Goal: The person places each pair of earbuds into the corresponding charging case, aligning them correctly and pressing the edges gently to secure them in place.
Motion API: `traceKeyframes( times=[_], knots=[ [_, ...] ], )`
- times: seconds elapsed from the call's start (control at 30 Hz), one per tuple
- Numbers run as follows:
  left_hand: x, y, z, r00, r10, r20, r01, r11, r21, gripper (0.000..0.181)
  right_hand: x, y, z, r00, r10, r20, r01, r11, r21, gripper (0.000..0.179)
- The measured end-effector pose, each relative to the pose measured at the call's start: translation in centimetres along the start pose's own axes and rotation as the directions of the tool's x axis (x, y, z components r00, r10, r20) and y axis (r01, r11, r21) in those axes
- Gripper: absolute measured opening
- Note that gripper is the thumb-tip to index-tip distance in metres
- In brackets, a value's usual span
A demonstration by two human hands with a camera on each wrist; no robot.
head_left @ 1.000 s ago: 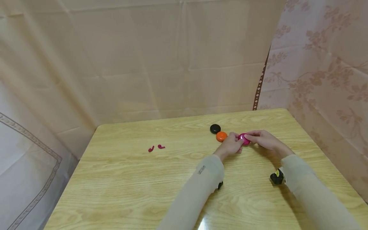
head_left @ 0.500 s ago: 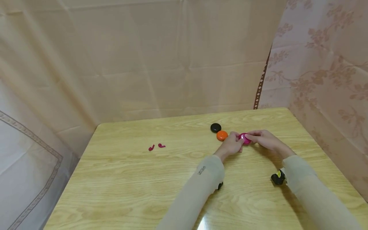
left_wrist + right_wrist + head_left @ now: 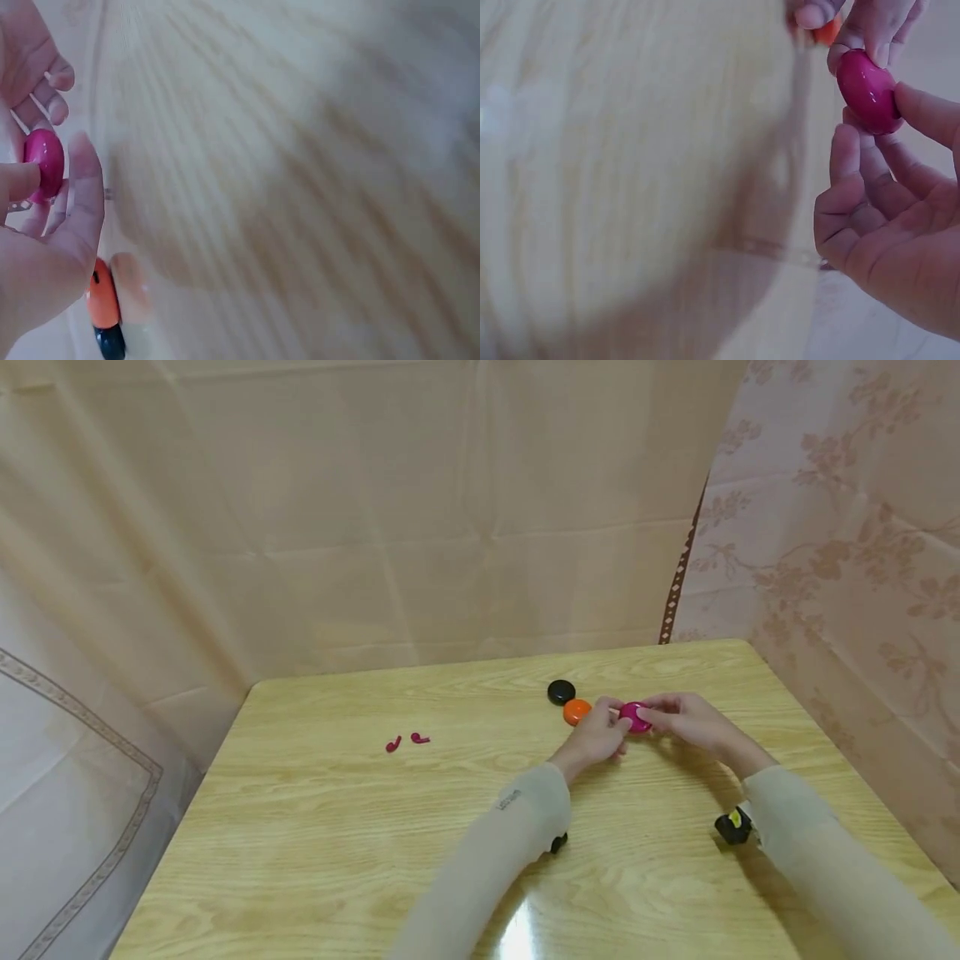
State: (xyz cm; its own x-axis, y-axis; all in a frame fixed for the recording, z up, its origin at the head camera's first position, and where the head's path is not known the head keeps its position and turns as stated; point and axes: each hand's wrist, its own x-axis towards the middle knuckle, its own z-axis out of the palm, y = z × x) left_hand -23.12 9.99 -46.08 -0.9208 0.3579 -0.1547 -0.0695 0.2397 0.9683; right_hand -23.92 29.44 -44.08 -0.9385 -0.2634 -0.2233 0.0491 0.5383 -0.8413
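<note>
Both hands pinch a glossy magenta round earbud case [image 3: 636,717] between thumbs and fingers, above the table at the right. My left hand [image 3: 595,735] holds its left side, and in the left wrist view the thumb presses the face of the case [image 3: 48,163]. My right hand [image 3: 688,722] grips the opposite edge; the right wrist view shows its thumb on the case [image 3: 868,91] and the other fingers curled beneath. The case appears closed. Two small magenta earbuds [image 3: 393,744] lie apart on the table to the left.
An orange round case [image 3: 577,712] lies just beyond my left hand, touching a black round case [image 3: 561,692] behind it. The wooden table [image 3: 300,827] ends at cloth curtains [image 3: 375,527] at the back and sides.
Both hands keep their hold on the magenta case. The left forearm has shifted slightly left and its wrist has turned a little; the right wrist has turned slightly too.
</note>
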Motion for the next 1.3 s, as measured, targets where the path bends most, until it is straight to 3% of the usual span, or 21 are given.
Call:
traceKeyframes(
  times=[0.27, 0.5, 0.73, 0.93, 1.07, 1.3],
  knots=[
    [-1.3, 1.2, -3.8, 0.992, 0.12, 0.029, -0.12, 0.993, 0.014, 0.035, -0.3, -3.2, 0.6, 0.999, -0.014, 0.033, 0.015, 1.0, -0.019, 0.065],
    [-2.8, 2.4, -7.6, 0.987, 0.154, 0.039, -0.153, 0.988, -0.028, 0.037, 0.0, -5.9, 2.5, 0.991, -0.066, 0.115, 0.06, 0.997, 0.053, 0.06],
    [-4.7, 3.1, -11.4, 0.974, 0.215, 0.071, -0.221, 0.97, 0.104, 0.033, -0.1, -7.7, 5.1, 0.981, -0.14, 0.134, 0.127, 0.987, 0.102, 0.054],
    [-6.6, 3.1, -14.5, 0.967, 0.216, 0.133, -0.24, 0.949, 0.203, 0.034, 0.1, -9.0, 7.4, 0.971, -0.183, 0.154, 0.159, 0.975, 0.155, 0.049],
    [-7.8, 3.0, -16.5, 0.967, 0.22, 0.125, -0.245, 0.938, 0.247, 0.037, 0.7, -9.8, 9.1, 0.963, -0.223, 0.15, 0.195, 0.964, 0.178, 0.047],
    [-9.1, 1.9, -19.2, 0.973, 0.196, 0.118, -0.22, 0.943, 0.248, 0.042, 1.6, -10.8, 11.1, 0.965, -0.242, 0.104, 0.217, 0.953, 0.21, 0.045]
  ],
)
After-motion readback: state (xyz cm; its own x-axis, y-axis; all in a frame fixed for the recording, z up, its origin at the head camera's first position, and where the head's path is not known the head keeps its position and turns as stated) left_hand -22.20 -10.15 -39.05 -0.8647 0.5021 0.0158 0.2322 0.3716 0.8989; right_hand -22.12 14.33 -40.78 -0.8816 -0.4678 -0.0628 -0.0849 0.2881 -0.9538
